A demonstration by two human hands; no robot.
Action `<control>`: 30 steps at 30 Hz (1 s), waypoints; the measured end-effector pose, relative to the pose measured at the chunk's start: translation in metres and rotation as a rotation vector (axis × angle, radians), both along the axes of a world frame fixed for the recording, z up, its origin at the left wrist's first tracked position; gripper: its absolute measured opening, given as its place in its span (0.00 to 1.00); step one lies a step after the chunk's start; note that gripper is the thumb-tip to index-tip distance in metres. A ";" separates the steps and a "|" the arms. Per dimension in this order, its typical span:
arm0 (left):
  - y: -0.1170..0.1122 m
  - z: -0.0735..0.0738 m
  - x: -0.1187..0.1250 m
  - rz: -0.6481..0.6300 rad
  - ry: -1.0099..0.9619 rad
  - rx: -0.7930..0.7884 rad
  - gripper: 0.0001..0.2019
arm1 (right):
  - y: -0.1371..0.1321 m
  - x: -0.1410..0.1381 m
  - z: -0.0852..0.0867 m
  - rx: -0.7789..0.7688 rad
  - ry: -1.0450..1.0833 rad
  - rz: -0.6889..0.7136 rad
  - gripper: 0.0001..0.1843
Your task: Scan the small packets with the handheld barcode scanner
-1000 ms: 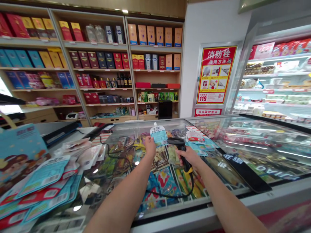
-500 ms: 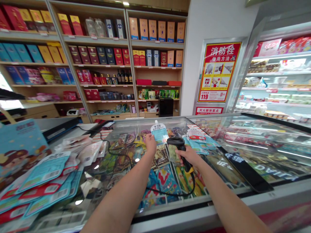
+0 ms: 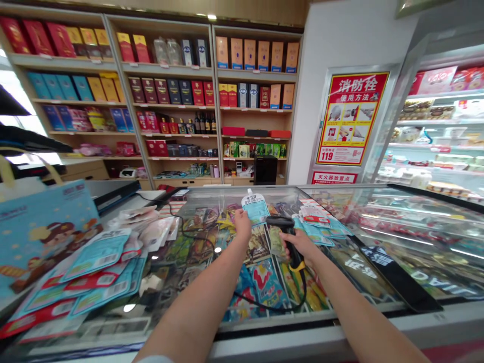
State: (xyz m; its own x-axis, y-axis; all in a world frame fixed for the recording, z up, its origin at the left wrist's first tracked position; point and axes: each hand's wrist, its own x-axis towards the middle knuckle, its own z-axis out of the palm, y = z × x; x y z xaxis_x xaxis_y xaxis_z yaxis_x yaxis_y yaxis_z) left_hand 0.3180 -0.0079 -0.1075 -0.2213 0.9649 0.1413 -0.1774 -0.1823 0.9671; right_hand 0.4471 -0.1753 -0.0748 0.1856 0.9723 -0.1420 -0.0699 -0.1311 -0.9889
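Observation:
My left hand (image 3: 242,225) is closed on the lower edge of a light blue spouted pouch (image 3: 254,207) and holds it upright over the glass freezer lid (image 3: 340,282). Just to its right, my right hand (image 3: 301,245) grips the handle of a black barcode scanner (image 3: 284,228) whose head points at the pouch. The scanner's black cable (image 3: 272,307) loops down across the glass toward me. A small heap of similar blue and red pouches (image 3: 316,223) lies on the lid right of the scanner.
A large spread of blue and red pouches (image 3: 91,275) covers the left of the lid, beside a blue printed bag (image 3: 41,227). Shelves of boxed goods (image 3: 170,96) fill the back wall. An open chiller (image 3: 438,136) stands at right by a red poster (image 3: 350,118).
Both hands keep their hold on the pouch and the scanner. The view has shifted a little to the left, so everything sits slightly further right and lower in the picture.

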 end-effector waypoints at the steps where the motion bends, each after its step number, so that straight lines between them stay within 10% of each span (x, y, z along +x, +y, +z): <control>1: -0.001 0.002 -0.005 0.004 0.016 -0.002 0.02 | 0.002 -0.003 0.000 -0.002 0.010 0.003 0.16; 9: -0.006 0.030 -0.111 0.091 0.162 0.018 0.01 | 0.027 -0.063 0.014 0.021 0.009 0.130 0.15; 22: -0.039 0.080 -0.345 0.467 0.824 -0.034 0.10 | 0.065 -0.253 0.033 0.086 0.048 0.492 0.14; 30: -0.056 0.073 -0.399 0.505 1.179 -0.216 0.15 | 0.058 -0.309 0.037 0.075 -0.004 0.623 0.14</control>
